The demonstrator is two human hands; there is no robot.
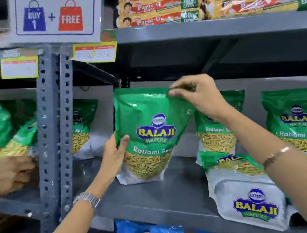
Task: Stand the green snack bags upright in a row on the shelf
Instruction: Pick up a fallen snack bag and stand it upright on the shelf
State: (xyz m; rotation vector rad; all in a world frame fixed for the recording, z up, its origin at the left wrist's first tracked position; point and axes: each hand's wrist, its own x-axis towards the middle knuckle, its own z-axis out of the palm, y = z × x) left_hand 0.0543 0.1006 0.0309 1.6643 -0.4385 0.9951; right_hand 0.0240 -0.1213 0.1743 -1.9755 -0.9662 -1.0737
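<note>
Two hands grip one green snack bag (146, 129) of yellow sev upright on the shelf (161, 201): left hand (114, 156) low, right hand (195, 94) pinching top.

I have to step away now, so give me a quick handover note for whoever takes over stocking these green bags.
Left hand: grip on the lower left edge of the held bag.
Right hand: pinching that bag's top right corner.
Held bag is upright, base on the shelf.
Done: two bags stand to the right, one in full view, one partly hidden.
Left: release this one, then stand up the flat bag at the shelf front.
</note>
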